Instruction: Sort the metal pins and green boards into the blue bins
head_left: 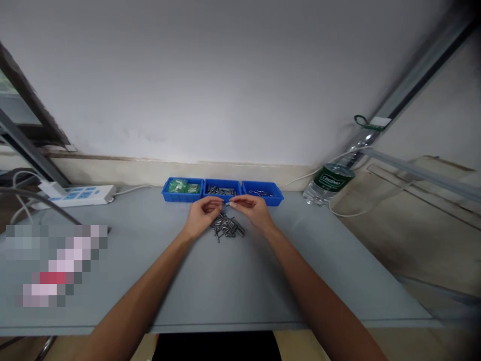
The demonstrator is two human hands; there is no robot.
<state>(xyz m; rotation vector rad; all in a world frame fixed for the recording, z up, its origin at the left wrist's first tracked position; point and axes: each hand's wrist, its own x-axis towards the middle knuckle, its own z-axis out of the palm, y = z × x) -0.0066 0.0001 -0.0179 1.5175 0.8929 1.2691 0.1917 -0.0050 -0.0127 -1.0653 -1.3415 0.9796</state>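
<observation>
Right hand (255,213) of mine has thumb and fingertips pinched on a small metal part (227,204), held just above the far edge of a loose pile of metal pins (229,225). My left hand (201,215) faces it, fingers and thumb drawn together near the same part; I cannot tell whether they grip anything. The pile lies on the grey table (225,286), between and slightly below my hands. Just beyond stand three blue bins in a row: the left bin (180,198) contains green-and-white items, the middle bin (222,183) metal pieces, the right bin (273,201) a few thin metal pieces. Well to the right I note a large clear bottle (330,180) with a green label, leaning at the table's far corner. Well to the left lies a white power strip (82,195) with a white adapter (52,189) at its end; nearer me, one area is pixelated beyond reading.
</observation>
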